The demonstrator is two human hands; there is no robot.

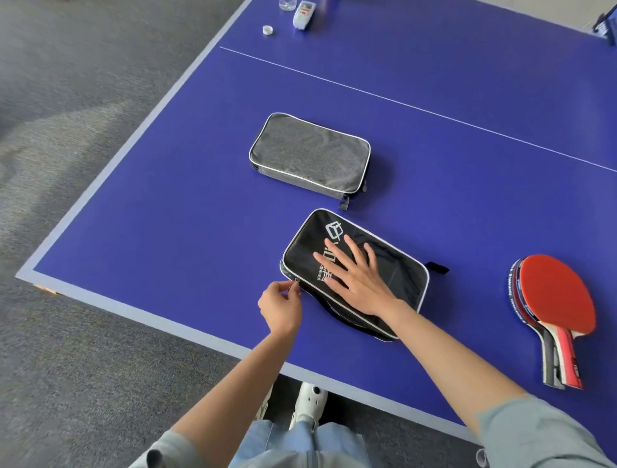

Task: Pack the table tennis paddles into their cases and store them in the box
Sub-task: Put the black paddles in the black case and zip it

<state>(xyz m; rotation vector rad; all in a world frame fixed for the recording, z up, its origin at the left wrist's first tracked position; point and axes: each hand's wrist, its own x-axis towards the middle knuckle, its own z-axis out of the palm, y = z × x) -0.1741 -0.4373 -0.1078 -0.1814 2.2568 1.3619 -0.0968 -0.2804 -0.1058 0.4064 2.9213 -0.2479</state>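
Note:
A black paddle case with white piping and a white logo lies on the blue table tennis table near its front edge. My right hand rests flat on the case, fingers spread. My left hand pinches the zipper pull at the case's near left corner. A grey paddle case lies shut farther back. A stack of red paddles lies at the right, handles toward me. No box is in view.
At the far edge stand a glass, a white device and a small white cap. The table's corner is at the left, with grey carpet beyond. My white shoe shows under the front edge.

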